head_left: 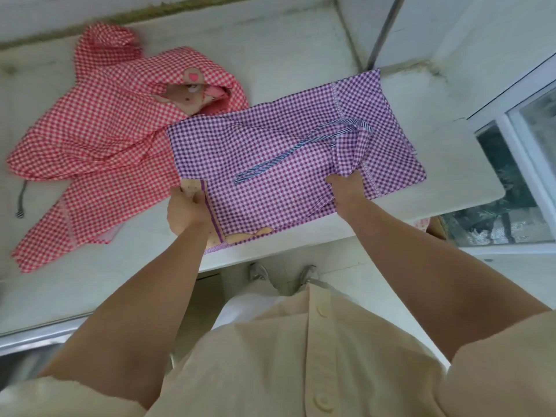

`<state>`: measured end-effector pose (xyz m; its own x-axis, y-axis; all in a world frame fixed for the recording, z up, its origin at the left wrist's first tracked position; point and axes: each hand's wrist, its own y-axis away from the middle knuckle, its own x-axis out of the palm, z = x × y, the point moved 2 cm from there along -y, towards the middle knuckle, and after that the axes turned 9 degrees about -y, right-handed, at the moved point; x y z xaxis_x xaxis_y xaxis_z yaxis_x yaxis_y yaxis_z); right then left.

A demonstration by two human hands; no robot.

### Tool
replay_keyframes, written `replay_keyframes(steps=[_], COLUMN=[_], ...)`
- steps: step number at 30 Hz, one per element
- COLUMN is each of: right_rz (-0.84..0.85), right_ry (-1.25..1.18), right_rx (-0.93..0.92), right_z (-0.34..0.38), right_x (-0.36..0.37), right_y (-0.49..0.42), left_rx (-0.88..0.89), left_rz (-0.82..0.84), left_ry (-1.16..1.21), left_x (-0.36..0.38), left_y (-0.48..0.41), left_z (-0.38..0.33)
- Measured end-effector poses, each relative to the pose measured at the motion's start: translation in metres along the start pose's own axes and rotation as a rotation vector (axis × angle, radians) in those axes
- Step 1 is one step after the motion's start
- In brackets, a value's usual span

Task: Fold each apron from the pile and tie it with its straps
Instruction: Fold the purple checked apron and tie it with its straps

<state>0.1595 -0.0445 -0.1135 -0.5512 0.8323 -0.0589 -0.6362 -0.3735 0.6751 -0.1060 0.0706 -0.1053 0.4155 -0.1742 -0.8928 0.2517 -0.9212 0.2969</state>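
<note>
Purple gingham apron [270, 152] lies lengthwise left-to-right, both hands gripping its near edge

The spread apron [270, 139] lies on the counter [270, 55], stretching away from the fingers of both hands. The left hand [188, 210] grips its near left corner and the right hand [346, 191] pinches a bunched fold near its right edge. A strap [288, 150] lies on it, just beyond the right fingers. Left of the left fingers, farther back, sits the pile [99, 130] (touching the spread apron's left edge)
</note>
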Motion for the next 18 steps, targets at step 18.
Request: replay_keyframes(steps=[18], right_rz=[-0.295], right_ry=[0.1], right_rx=[-0.185], right_z=[-0.01], right_x=[0.014], right_y=[0.012], left_rx=[0.715], left_rz=[0.081], left_ry=[-0.399], left_x=[0.047], left_y=[0.029], left_z=[-0.028])
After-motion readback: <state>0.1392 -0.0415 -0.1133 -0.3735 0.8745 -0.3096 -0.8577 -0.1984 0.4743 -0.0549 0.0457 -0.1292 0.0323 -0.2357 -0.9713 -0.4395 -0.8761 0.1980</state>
